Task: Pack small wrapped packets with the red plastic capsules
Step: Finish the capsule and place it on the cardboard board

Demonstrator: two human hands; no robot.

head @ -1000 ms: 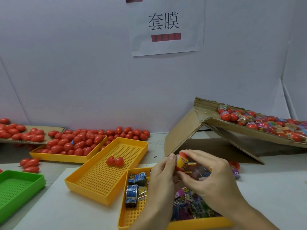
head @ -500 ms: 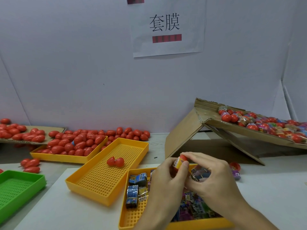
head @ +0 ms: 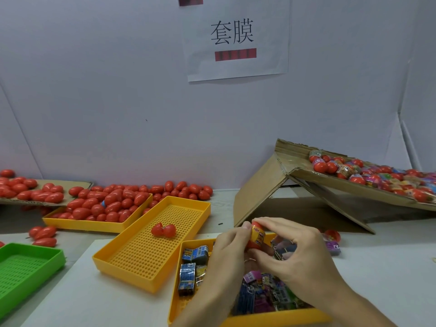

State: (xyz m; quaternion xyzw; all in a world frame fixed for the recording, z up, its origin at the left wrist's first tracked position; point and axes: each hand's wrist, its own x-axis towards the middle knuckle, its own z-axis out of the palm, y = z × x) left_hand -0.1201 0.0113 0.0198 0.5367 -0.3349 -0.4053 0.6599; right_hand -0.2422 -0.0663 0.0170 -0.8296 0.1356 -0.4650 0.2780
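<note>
Both hands hold one red capsule with a yellow printed wrap (head: 256, 236) above the near yellow tray (head: 264, 320). My left hand (head: 230, 254) grips it from the left, and my right hand (head: 295, 258) pinches it from above and the right. The tray under them holds several small wrapped packets (head: 190, 271). An opened red capsule (head: 163, 230) lies in the middle yellow tray (head: 118, 260).
A far yellow tray (head: 77, 224) and a cardboard sheet (head: 77, 185) at the left carry many red capsules. A tilted cardboard tray (head: 354, 187) at the right holds wrapped capsules. A green tray (head: 28, 267) sits at the lower left. One wrapped capsule (head: 331, 240) lies beside my right hand.
The capsule has been turned a little between my fingers and stands more upright. Both hands stay over the near tray.
</note>
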